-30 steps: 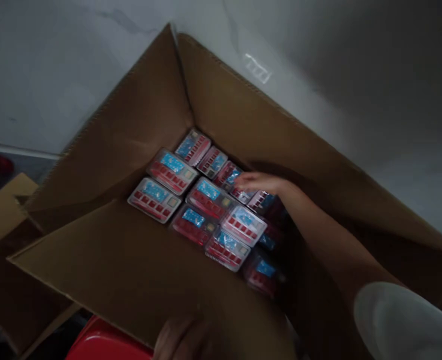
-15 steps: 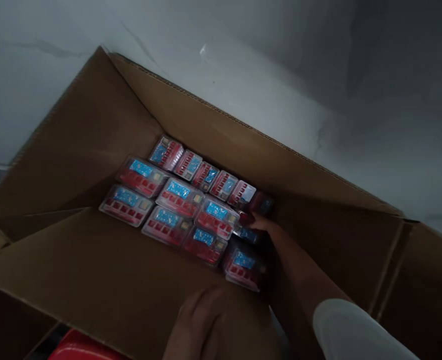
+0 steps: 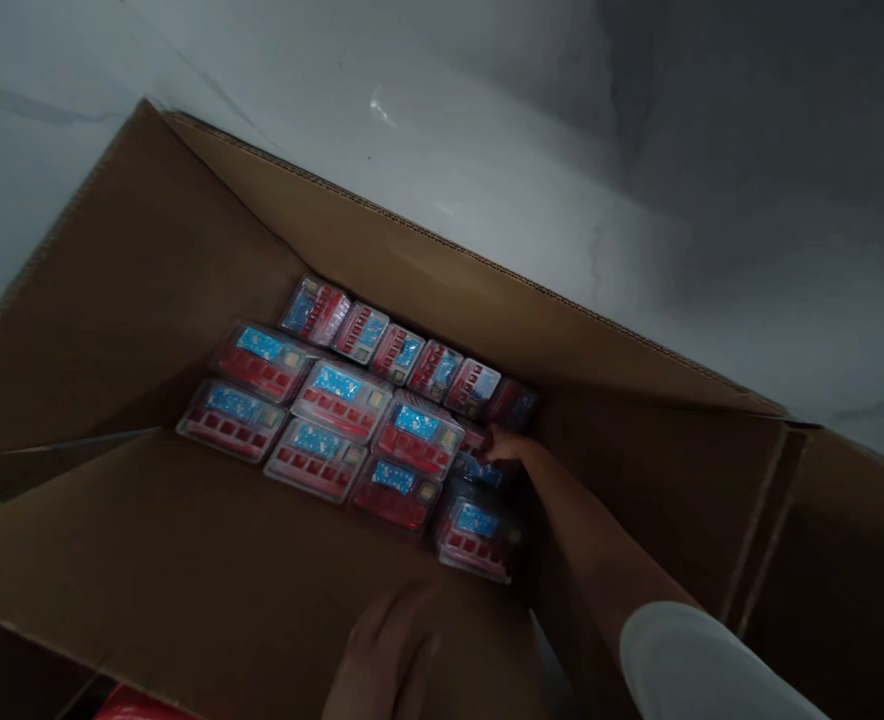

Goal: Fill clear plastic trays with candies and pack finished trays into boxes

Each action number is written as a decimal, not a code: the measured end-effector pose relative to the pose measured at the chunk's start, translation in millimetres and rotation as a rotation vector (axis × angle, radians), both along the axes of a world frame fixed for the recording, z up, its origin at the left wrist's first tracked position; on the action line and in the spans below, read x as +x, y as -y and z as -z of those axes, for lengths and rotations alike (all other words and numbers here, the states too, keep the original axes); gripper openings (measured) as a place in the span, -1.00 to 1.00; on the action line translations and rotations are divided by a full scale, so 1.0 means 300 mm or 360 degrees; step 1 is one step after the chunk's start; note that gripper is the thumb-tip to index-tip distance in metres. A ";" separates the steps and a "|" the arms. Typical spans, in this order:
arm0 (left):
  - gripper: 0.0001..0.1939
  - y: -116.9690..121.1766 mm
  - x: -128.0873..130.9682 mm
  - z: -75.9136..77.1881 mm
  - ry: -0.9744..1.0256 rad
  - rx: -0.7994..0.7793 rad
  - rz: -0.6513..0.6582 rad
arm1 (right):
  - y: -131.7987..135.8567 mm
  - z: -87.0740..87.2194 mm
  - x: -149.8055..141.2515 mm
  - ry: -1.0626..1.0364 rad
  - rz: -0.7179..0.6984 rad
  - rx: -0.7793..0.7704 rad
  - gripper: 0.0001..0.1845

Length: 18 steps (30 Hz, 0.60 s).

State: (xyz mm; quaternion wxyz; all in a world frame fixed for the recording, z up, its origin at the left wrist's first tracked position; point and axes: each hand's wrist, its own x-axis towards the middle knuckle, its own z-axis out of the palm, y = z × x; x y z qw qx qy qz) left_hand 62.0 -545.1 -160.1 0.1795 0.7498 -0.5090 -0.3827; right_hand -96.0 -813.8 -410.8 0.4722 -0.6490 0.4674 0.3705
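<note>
reaching into the box (image 3: 112, 265), the right hand (image 3: 508, 450) has shifted down from the far row (image 3: 435, 371) to the end of the middle row (image 3: 341, 400). effect: the far row is now uncovered along the far wall, and contact is at the inner side of the middle row.

position of packs: the far row lies against or close to the far wall, with its last pack (image 3: 513, 404) in shadow just beyond the right hand. the middle row and the near row (image 3: 316, 459) lie side by side, labels facing up. the dark pack (image 3: 476, 520) at the end of the near row sits just below the right hand, apart from the fingers.

right hand: the fingertips (image 3: 496, 438) meet the edge of a partly hidden red pack (image 3: 473, 437), beside the nearest labelled pack (image 3: 418, 436). the fingers are bent and close together; whether they grip the red pack or only press on it cannot be told.

left hand (image 3: 382, 655): located at the near wall (image 3: 247, 560), fingers partly bent, well apart from the red pack. no held item is visible; contact with the near wall cannot be confirmed.
</note>
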 end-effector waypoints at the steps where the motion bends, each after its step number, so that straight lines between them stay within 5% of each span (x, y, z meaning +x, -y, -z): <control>1: -0.61 0.004 0.006 0.002 0.0001 -0.0011 0.0032 | 0.000 0.002 -0.002 0.0007 -0.0006 0.0002 -0.09; 10: -0.62 -0.004 0.007 0.042 0.0086 -0.0002 0.0129 | 0.046 0.023 0.006 0.0015 -0.0045 0.0141 -0.42; 18: -0.62 0.011 -0.017 0.060 0.0092 0.0027 0.0136 | 0.044 0.005 0.011 0.0014 -0.0002 0.0047 -0.17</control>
